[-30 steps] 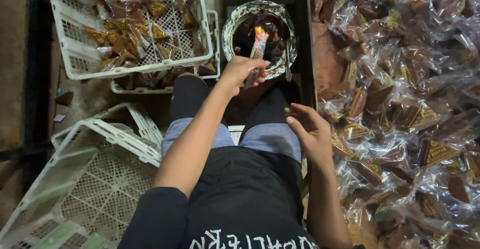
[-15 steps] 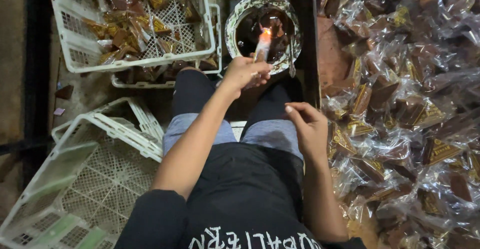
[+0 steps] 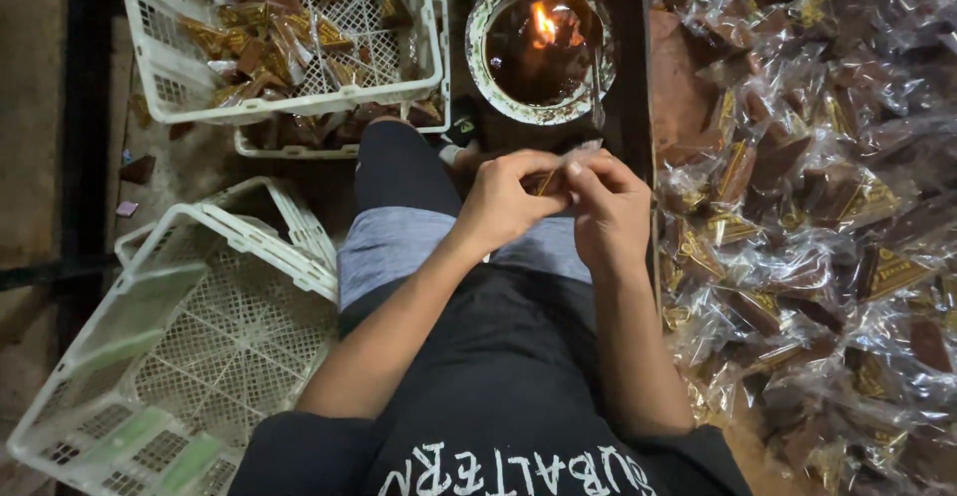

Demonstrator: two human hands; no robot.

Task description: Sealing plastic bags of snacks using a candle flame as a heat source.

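Observation:
Over my lap, my left hand (image 3: 506, 200) and my right hand (image 3: 610, 207) meet, both pinching one small clear-wrapped brown sweet packet (image 3: 554, 175) between the fingertips. Just beyond my knees stands a round bowl (image 3: 488, 42) holding a small burning flame (image 3: 544, 23). A thin metal tool (image 3: 596, 77) rests on the bowl's right rim. The packet is mostly hidden by my fingers.
A large heap of clear-wrapped brown sweets (image 3: 807, 207) fills the right side. A white plastic crate (image 3: 169, 67) with several wrapped sweets sits at the far left, stacked on another. A tilted white crate (image 3: 189, 346) lies at my left.
My left hand drew the packet back from the flame toward my lap. My right hand rose to meet it and took hold of the packet too.

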